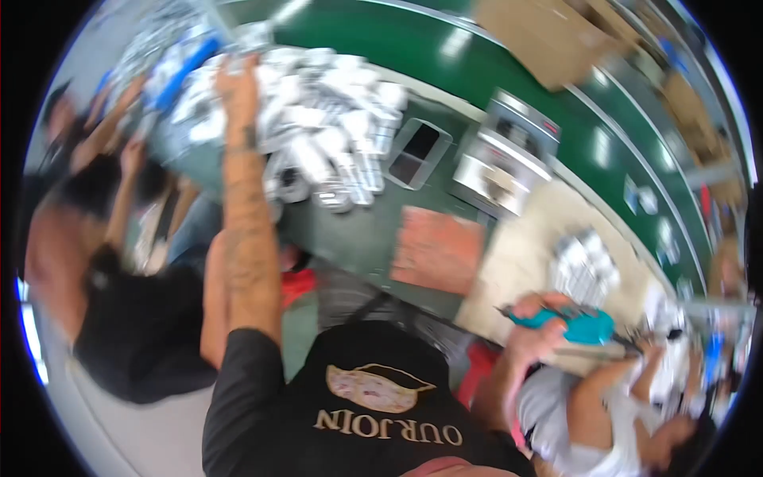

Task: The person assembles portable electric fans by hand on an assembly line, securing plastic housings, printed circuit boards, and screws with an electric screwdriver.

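My left arm stretches far across the table, and my left hand (237,83) is at the edge of a big heap of white and silvery parts (318,119). Motion blur smears its fingers, so what they touch or hold is unclear. On the other side, my right hand (536,338) is closed around a teal power screwdriver (584,324), its dark tip pointing left. Just beyond the screwdriver, a smaller cluster of white and silvery parts (586,266) sits on a beige board (509,262).
An orange-red mat (439,249) lies on the dark green table (334,238). Behind it are a phone-like dark-screened item (417,153) and a grey metal device (509,151). Cardboard (548,40) rests beyond a green conveyor (413,48). Other people sit close on both sides.
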